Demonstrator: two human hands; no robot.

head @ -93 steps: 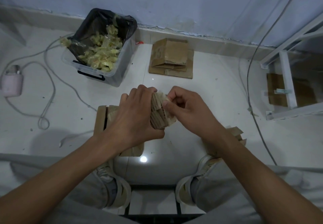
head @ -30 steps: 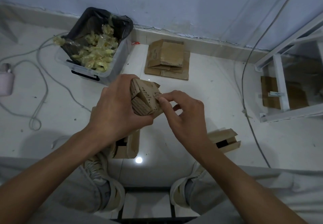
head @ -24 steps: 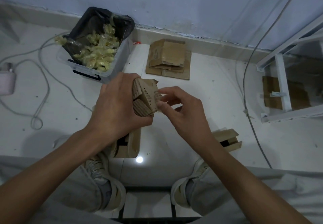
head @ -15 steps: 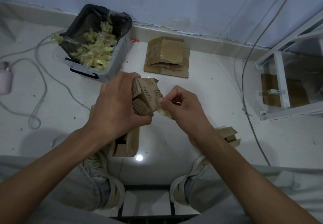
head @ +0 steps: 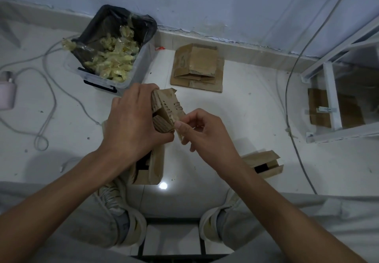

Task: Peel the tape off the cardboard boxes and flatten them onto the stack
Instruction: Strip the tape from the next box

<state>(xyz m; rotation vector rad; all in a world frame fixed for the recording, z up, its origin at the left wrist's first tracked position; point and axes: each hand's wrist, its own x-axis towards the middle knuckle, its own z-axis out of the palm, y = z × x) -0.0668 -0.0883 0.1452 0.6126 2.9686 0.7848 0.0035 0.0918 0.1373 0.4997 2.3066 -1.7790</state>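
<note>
Head view: tape peel on a small cardboard box (head: 167, 111), held above the floor (head: 246, 119), nearer the person than the flat stack (head: 198, 68).
Left hand (head: 133, 123) grips the box, fingers curled round its far side. Right hand (head: 205, 131) pinches a tape strip (head: 178, 130) at the box's near corner, thumb and forefinger closed. Best to pull low along the seam, steady, box braced so the tape doesn't tear. Bin (head: 114, 49) left of stack holds tape scraps.

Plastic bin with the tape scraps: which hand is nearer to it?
Left. The left hand, gripping the box, sits just below the plastic bin; the right hand is farther right, pinching tape.
</note>
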